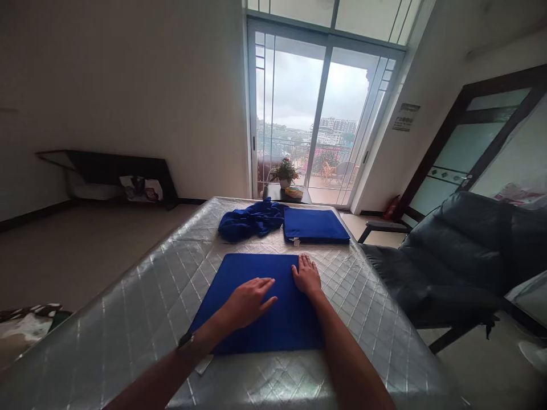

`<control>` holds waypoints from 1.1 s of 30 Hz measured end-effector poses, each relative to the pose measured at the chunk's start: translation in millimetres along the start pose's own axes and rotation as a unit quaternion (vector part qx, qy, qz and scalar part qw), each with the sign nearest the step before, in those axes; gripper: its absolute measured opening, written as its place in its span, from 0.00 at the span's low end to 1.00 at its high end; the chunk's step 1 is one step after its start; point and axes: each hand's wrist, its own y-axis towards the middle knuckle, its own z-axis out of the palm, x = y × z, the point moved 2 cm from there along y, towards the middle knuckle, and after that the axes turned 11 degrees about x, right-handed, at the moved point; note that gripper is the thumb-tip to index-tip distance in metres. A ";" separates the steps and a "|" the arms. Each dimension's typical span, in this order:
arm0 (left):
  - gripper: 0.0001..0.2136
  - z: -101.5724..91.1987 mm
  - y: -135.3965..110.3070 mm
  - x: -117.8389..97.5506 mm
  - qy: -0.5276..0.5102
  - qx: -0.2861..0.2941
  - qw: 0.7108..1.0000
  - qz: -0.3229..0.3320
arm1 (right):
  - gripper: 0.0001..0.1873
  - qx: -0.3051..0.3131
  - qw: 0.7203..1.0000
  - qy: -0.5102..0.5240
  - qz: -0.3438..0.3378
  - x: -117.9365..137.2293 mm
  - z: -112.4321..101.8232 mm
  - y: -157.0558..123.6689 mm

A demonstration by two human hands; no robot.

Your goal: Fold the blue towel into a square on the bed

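Observation:
A blue cloth (248,273) lies folded flat on the silver quilted surface (162,307) in front of me. My left hand (250,299) rests flat on the middle of it, fingers stretched out to the right. My right hand (305,274) lies flat on the cloth's far right edge, fingers pointing away from me. Neither hand holds anything. Further back sit a neatly folded stack of blue cloth (315,225) and, left of it, a crumpled pile of blue cloth (250,221).
A dark armchair (453,256) stands close to the right side of the surface. Beyond the far end are a small table with a potted plant (285,172) and glass balcony doors (316,114). Open floor lies to the left.

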 end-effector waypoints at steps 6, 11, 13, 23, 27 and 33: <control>0.19 12.8 80.7 -38.8 -0.057 -0.024 0.998 0.021 | 0.32 0.009 1.000 -0.021 -0.016 -2.7 -0.5 -1.5; 0.31 40.8 133.5 -36.2 -0.073 0.004 0.996 -0.049 | 0.32 0.017 0.998 -0.048 -0.034 -7.5 4.4 -2.6; 0.33 52.3 140.2 -30.3 -0.076 0.043 0.994 -0.066 | 0.33 0.012 0.998 -0.054 -0.036 -7.7 6.1 -1.9; 0.37 57.2 113.5 17.7 -0.015 0.076 0.991 -0.106 | 0.33 -0.006 1.000 -0.010 -0.012 -1.2 1.4 0.1; 0.39 47.3 92.3 48.4 -0.002 0.077 0.986 -0.149 | 0.33 -0.004 1.000 0.003 -0.004 -0.3 -0.9 -1.0; 0.39 33.2 53.6 101.7 0.015 0.079 0.973 -0.214 | 0.33 0.009 1.000 0.010 0.001 -0.6 -0.7 0.6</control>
